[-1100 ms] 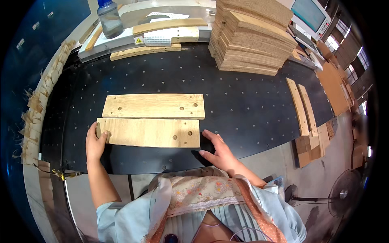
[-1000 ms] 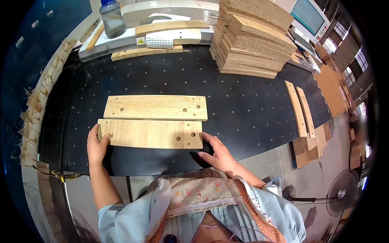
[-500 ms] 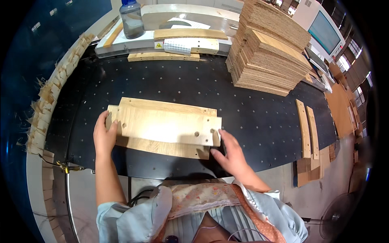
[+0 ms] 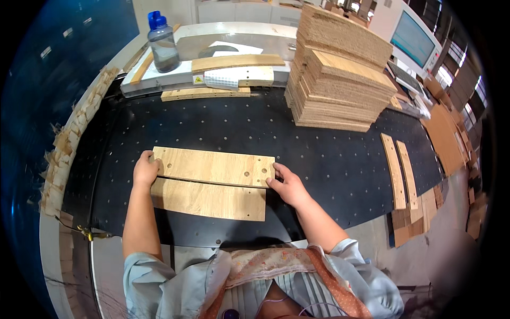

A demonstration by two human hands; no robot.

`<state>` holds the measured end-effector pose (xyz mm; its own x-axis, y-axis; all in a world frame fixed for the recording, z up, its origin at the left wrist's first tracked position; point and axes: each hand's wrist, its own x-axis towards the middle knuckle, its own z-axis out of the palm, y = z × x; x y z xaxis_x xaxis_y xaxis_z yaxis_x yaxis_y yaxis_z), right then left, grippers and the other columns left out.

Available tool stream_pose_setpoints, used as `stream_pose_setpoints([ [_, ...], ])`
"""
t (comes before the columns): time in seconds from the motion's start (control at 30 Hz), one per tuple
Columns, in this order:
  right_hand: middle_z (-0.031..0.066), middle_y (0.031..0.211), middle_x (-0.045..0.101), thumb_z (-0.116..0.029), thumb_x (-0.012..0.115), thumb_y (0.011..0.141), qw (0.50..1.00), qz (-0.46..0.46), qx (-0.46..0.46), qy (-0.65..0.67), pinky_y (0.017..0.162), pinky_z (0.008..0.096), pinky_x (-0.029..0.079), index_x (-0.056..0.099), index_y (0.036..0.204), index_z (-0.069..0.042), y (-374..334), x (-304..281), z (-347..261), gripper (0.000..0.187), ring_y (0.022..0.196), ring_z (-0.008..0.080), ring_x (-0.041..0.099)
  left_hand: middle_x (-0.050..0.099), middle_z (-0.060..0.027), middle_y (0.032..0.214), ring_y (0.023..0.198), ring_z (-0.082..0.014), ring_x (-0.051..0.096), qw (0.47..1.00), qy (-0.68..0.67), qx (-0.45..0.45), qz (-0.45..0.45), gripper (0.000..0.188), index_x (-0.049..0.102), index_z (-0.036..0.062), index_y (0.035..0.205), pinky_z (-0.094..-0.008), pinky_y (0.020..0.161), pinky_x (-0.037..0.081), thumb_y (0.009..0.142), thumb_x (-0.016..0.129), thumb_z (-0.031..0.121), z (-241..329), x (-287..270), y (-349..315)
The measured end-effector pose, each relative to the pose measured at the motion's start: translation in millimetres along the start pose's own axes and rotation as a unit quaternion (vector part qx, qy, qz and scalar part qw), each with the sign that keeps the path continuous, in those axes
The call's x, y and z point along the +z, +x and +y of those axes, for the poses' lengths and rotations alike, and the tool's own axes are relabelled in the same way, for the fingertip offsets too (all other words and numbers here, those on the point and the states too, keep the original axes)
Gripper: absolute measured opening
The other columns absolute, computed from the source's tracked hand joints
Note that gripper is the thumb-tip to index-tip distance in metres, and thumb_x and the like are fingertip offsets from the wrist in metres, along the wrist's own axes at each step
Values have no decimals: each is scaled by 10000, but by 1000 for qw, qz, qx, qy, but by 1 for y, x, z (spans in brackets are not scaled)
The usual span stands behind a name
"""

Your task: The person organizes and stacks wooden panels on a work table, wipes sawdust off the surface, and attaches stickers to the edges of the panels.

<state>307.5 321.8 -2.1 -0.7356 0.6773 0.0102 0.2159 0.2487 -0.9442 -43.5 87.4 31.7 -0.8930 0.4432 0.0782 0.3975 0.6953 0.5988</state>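
**Wooden board just went over to the back of the pair**

Nearest first: a second board lies lengthwise along the near edge of the black table, face up, two small holes by its right end. Half a second ago the held one was mostly covering it; now it's uncovered.

Right behind it is the held board, just beside it and farther from the near edge. Left hand is closed on its left end, thumb on top; right hand grips the right end. Another board was in that spot earlier and I can't see it now, so I reckon it's underneath. My read: the move across is basically done, letting go isn't.

Two narrow strips sit untouched by the table's right edge. Farther back there's the big board stack near the far right corner, a low wood piece along the far edge, and a water bottle beyond it.
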Motion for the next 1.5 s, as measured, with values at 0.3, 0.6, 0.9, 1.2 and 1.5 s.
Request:
stream_pose_setpoints([
  [0.3, 226, 1353, 449, -73, 574, 861, 991, 111, -65, 20, 1036, 331, 348, 292, 1395, 60, 33, 5, -37, 619, 1253, 276, 451, 612, -161, 1148, 1057, -213, 597, 969, -205, 56, 127, 523, 443, -12, 1286, -291, 880, 465, 785, 589, -54, 11, 25, 33],
  [0.6, 207, 1395, 408, -118, 563, 877, 971, 197, -65, 119, 1049, 300, 318, 255, 1422, 40, 116, 18, -13, 645, 1280, 243, 413, 598, -147, 1177, 1104, -252, 580, 947, -287, 35, 141, 632, 399, 27, 1351, -320, 949, 431, 765, 634, -5, 10, 67, 87],
  [0.9, 302, 1293, 472, -313, 675, 817, 982, -100, -37, -155, 1008, 400, 389, 361, 1357, 63, 46, -22, -56, 729, 1235, 369, 465, 588, -157, 1186, 1130, -321, 535, 998, -59, 35, -12, 496, 571, 104, 1192, -385, 949, 435, 723, 687, 215, -5, -1, 57],
  [1.2, 174, 941, 663, -348, 681, 784, 925, -130, 10, -358, 785, 376, 511, 531, 1236, -40, 135, -46, -80, 567, 894, 328, 641, 524, -201, 1273, 1202, -347, 480, 987, 124, 100, -19, 592, 511, 31, 1258, -389, 1001, 403, 750, 704, 265, 29, -23, 41],
  [1.5, 131, 1172, 560, -49, 648, 765, 992, 65, 107, -17, 778, 380, 480, 475, 1224, 0, 326, 7, -3, 493, 942, 252, 574, 417, -240, 1380, 1282, -338, 417, 993, -106, -53, -22, 804, 308, -25, 1400, -353, 1057, 346, 735, 703, 196, 42, 71, 208],
])
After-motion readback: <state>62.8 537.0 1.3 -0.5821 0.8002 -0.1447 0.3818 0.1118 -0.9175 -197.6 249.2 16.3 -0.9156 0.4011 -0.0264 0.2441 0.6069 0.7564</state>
